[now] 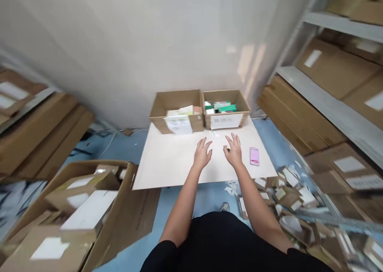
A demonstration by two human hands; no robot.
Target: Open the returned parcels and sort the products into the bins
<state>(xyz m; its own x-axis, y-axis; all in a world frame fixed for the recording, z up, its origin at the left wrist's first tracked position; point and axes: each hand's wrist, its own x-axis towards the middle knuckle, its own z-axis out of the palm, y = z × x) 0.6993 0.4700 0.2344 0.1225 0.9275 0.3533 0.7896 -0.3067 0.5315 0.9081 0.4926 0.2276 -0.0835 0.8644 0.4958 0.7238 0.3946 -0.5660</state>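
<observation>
My left hand (202, 154) is over the middle of the white tabletop (167, 156), its fingers apart and nothing in it. To its right, my right hand (234, 152) has its fingers spread. A small yellow and dark thing (228, 148) shows by the right thumb; whether it touches the hand or lies on the table I cannot tell. Beyond my hands stand two open cardboard boxes with handwritten paper labels. The left box (191, 126) holds pale small cartons (185, 110); the right box (245, 111) holds green and white ones (228, 108).
A pink-screened phone (254, 156) lies at the table's right side. On the floor at left is a large carton (125, 188) full of boxes. Shelves (329, 96) with cartons stand at right, above a heap of small boxes (290, 196). A wall (179, 36) rises behind.
</observation>
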